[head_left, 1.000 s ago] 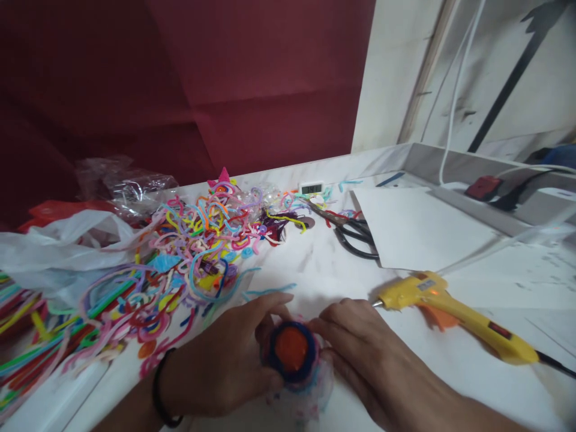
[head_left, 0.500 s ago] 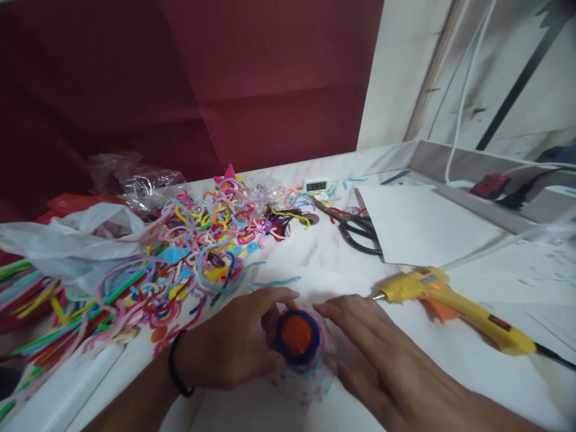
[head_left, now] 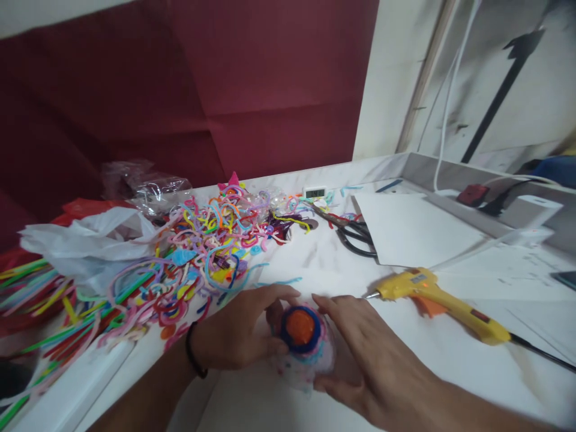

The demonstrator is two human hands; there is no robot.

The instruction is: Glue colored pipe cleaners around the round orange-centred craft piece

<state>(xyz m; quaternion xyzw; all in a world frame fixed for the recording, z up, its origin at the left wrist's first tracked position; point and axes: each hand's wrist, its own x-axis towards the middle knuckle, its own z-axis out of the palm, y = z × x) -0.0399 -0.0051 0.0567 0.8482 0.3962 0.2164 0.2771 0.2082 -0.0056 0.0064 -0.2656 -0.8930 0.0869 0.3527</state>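
A small see-through container (head_left: 310, 366) with pink, blue and white bits around it stands on white paper between my hands. Its round top (head_left: 300, 329) has an orange middle inside a dark blue fuzzy ring. My left hand (head_left: 245, 330), with a black band at the wrist, curls around the left side, thumb and fingers against it near the top. Around the right side my right hand (head_left: 360, 348) is cupped, its fingers and thumb spread apart. Its thumb tip lies close to the lower wall; whether it touches is unclear.
A yellow hot glue gun (head_left: 445, 303) lies at the right, nozzle toward my right hand. Black-handled scissors (head_left: 355, 237) lie partly under a white sheet (head_left: 418, 228). Left are a pile of colourful pipe cleaners (head_left: 216, 234) and plastic bags (head_left: 90, 240). A small digital timer (head_left: 314, 192) stands behind.
My right hand has spread wider, its thumb lower and farther from its fingers. The container is in nearly the same place between my hands. The whole view has shifted slightly.
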